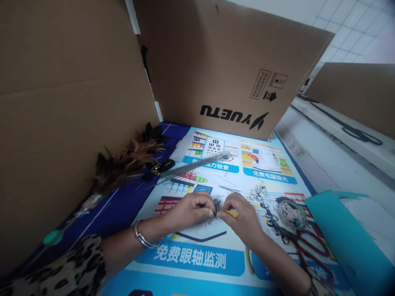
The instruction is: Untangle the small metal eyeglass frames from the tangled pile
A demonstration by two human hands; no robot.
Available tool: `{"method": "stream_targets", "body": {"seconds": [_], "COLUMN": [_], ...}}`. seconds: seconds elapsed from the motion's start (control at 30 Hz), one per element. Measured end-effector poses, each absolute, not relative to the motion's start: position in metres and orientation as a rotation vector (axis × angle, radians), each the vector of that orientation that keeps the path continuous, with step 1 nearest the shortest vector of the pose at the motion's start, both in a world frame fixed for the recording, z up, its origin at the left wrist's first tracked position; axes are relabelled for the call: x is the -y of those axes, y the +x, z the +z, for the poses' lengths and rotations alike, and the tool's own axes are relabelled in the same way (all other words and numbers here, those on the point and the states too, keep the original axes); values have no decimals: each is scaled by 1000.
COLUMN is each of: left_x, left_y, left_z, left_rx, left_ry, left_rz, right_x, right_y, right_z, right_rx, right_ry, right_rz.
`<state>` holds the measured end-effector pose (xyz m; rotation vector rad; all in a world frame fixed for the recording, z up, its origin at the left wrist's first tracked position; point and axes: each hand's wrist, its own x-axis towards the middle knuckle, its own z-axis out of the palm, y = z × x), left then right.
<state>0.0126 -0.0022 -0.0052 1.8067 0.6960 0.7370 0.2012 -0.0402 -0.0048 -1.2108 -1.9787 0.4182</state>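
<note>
My left hand [196,209], with a silver bangle at its wrist, is closed in a pinch. It meets my right hand [243,216] over the printed sheet, and that hand is pinched closed too. Between the fingertips shows a small dark wire bundle [217,203] with thin ends sticking out below; its finer form is too small to make out. Beyond the hands lies a long bunch of thin metal wires [197,164], slanting across the sheet. A few loose wires [228,187] rest just past my fingers.
Dark curled wire pieces [262,199], a round clear container [291,213] and red-handled scissors [313,242] lie at right, near a teal box [348,242]. Brown feathers [126,160] and a black key fob [166,165] lie left. Cardboard panels [228,61] wall the back and left.
</note>
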Motion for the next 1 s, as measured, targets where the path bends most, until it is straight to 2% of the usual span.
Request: {"method": "stream_targets", "body": {"seconds": [0.27,0.53,0.83,1.0], "left_x": [11,13,18,15], "left_y": [12,13,15,16], "left_z": [7,8,7,2], "left_rx": [-753,-730,-720,-774], "left_ry": [2001,1999,1786,1753], "left_rz": [772,702,624,693], "right_x": [37,35,32,37], "right_y": [210,214,213,205], "right_z": [-11,-15,-14,0], "right_rx": [2151,2172,2107,2045], "right_ry": [-1209,-1228,-1178,-1214], "right_rz": [106,81,417,541]}}
